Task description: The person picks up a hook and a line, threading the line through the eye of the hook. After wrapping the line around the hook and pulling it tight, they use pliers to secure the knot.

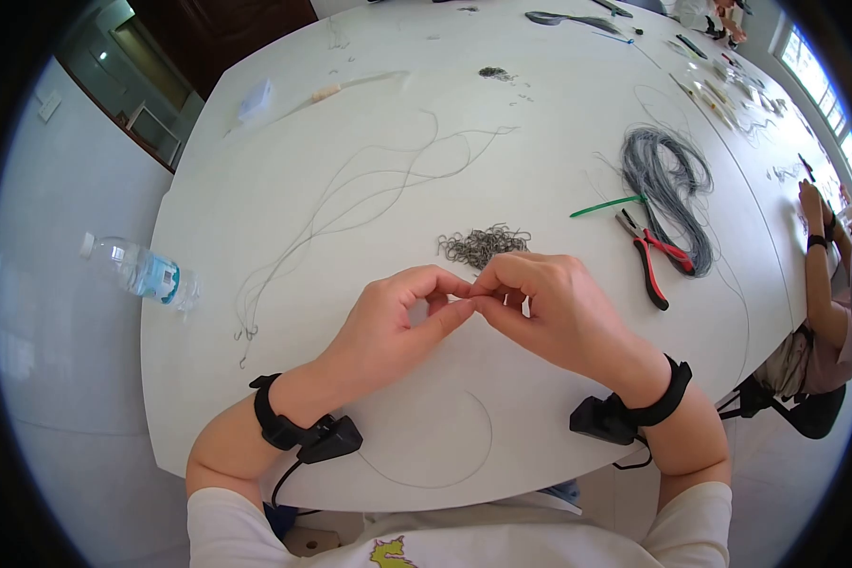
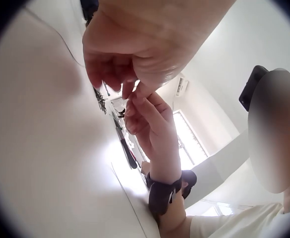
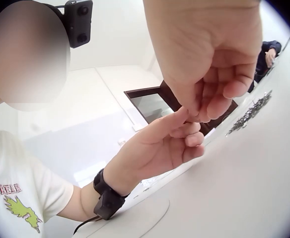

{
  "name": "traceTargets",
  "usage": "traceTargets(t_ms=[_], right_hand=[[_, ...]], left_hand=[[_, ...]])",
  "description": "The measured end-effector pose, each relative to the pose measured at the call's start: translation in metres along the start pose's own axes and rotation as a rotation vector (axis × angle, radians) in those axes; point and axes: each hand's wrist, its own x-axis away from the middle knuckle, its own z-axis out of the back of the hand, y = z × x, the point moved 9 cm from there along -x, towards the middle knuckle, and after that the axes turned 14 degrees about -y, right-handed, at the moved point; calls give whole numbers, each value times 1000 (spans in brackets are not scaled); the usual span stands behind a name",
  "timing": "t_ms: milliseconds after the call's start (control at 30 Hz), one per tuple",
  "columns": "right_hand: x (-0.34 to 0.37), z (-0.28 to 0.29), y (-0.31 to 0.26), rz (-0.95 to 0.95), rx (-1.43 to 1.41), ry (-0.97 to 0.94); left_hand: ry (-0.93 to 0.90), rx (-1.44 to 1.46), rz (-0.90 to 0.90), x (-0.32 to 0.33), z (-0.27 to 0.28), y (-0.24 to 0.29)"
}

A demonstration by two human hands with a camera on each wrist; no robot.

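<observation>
Grey, thin, hook-tipped lines (image 1: 318, 230), crossed at left, might be tangled by a sweep of the bare left hand (image 1: 388, 317). By it a small piece, hidden from view, seems to be pinched, and could be lost through slackening. Dark, heaped metal hooks (image 1: 484, 246) just beyond could be scattered by the bare right hand (image 1: 557, 303), likewise pinched there.

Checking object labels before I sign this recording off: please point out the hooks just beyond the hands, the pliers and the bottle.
Hooks (image 1: 486, 247): head view, middle of the pile.
Pliers (image 1: 647, 268): head view, on a red handle.
Bottle (image 1: 159, 278): head view, on the blue label.
</observation>
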Motion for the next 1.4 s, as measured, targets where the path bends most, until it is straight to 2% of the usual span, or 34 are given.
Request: traceTargets(t_ms=[100, 200, 300, 533, 733, 900, 1067, 1133, 1200, 1300, 1400], right_hand=[[0, 1, -1, -6, -11, 0], [-1, -4, 3, -23, -16, -71], [1, -1, 7, -37, 38, -36], [0, -2, 1, -14, 58, -13], [0, -2, 0, 4, 39, -6], [3, 11, 10, -14, 107, 14], [0, 37, 19, -110, 182, 119], [-7, 34, 15, -119, 189, 92], [-19, 21, 11, -100, 304, 29], [-41, 9, 6, -63, 437, -23], [-65, 4, 3, -104, 465, -76]], left_hand=[[-20, 159, 96, 0, -3, -17], [28, 301, 20, -3, -3, -27], [31, 369, 59, 1, -3, -26], [66, 424, 34, 2, -1, -31], [26, 414, 188, 5, -1, -37], [73, 544, 20, 2, -1, -34], [46, 506, 45, -1, -5, -41], [44, 485, 30, -1, -3, -39], [-27, 408, -20, -1, -5, -28], [-30, 409, -96, -1, -7, -25], [-35, 373, -122, -2, -6, -26]])
